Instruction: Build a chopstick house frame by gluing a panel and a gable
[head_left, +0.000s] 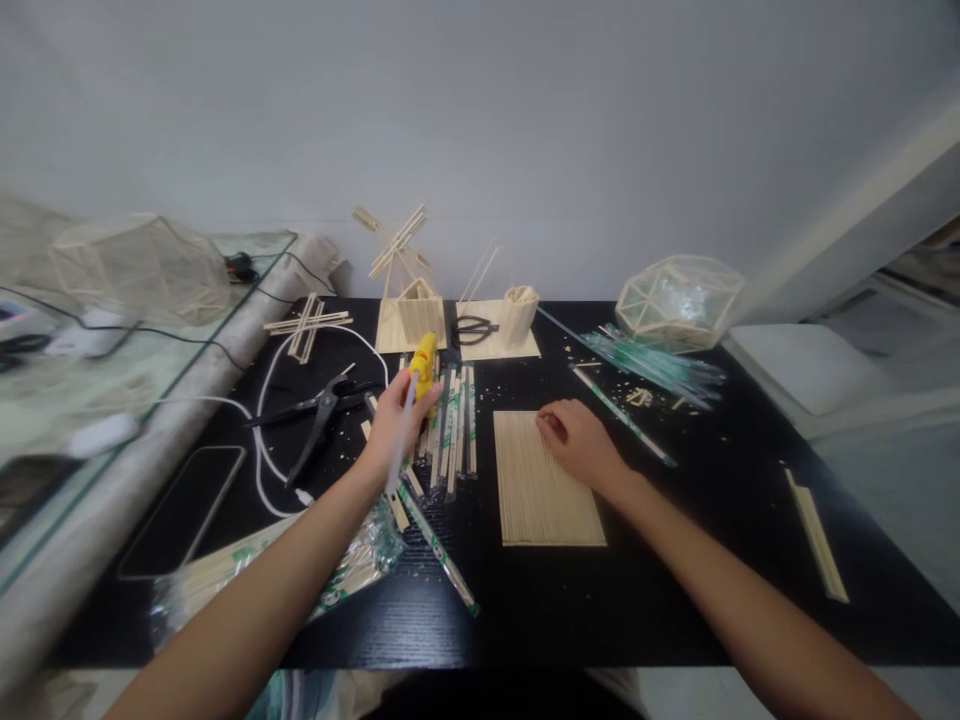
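Note:
My left hand (397,422) is wrapped round a yellow hot glue gun (424,362), with a pale glue stick (401,440) poking out of its back toward me. Under and beside that hand lie paper-wrapped chopsticks (454,420). A flat panel of chopsticks (536,490), laid side by side, rests on the black table. My right hand (576,437) is over the panel's upper right part, its fingers curled together near the far edge. What is between those fingertips, if anything, is hidden.
Black pliers (319,415), a white cable (259,440) and a phone (184,510) lie at left. Behind stand a chopstick windmill model (420,310) and a round stick cup (517,318). Empty wrappers (652,365), a geometric stick frame (681,300) and loose chopsticks (817,535) are at right.

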